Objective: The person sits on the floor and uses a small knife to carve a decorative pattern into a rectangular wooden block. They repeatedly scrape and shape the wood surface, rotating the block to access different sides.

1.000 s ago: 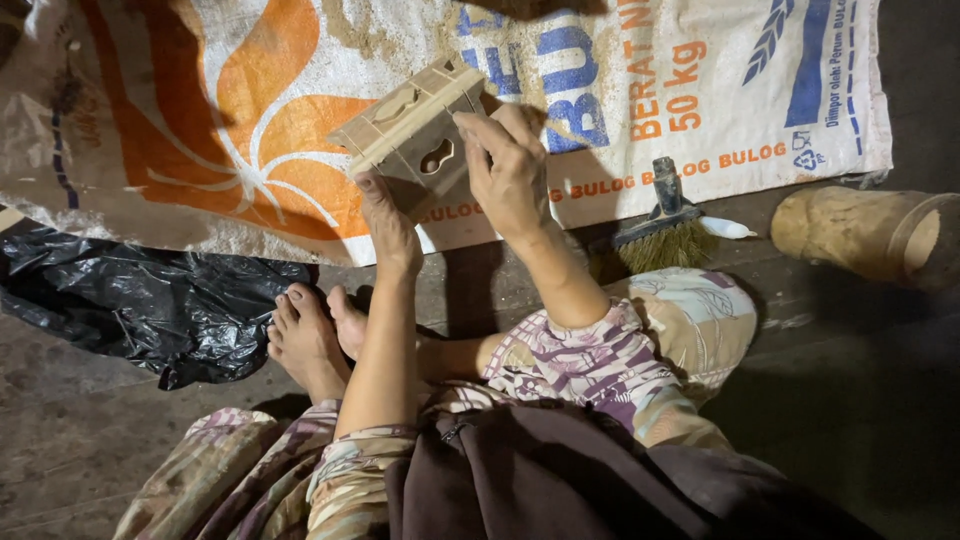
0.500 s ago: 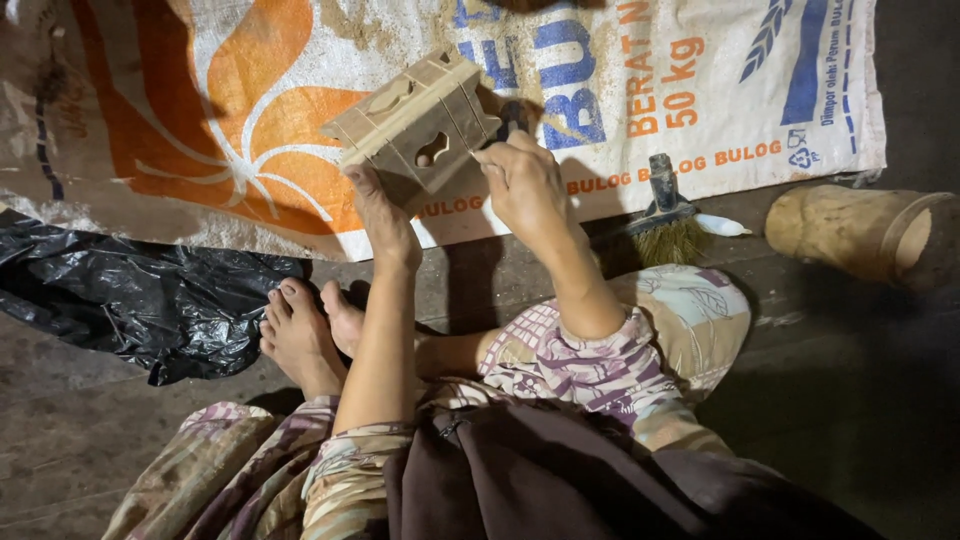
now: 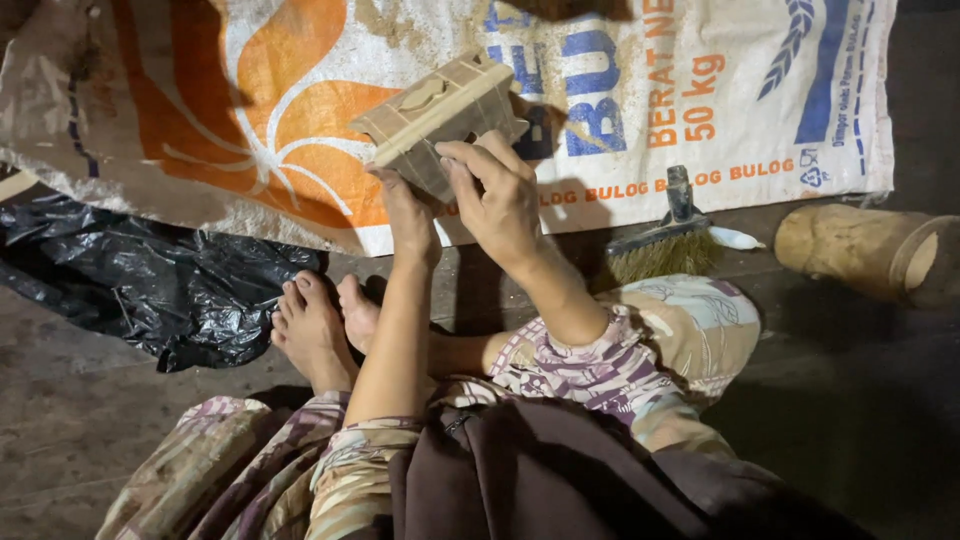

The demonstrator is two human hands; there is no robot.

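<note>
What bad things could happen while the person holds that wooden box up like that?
The wooden box is held up tilted over the printed sack, with the left hand under it and the right hand on its near side; it might slip and drop. The bare feet lie close below, so a fall could hurt toes. The brush lies near the knee and could get knocked.

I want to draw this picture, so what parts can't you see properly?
- Head view: the underside of the wooden box is hidden by the left hand and right hand.
- Head view: the left palm is turned away under the box.
- Head view: the brush bristles are partly lost in shadow.
- Head view: the wooden cylinder is cut off by the right edge.
- Head view: the printed sack runs past the top edge.
</note>
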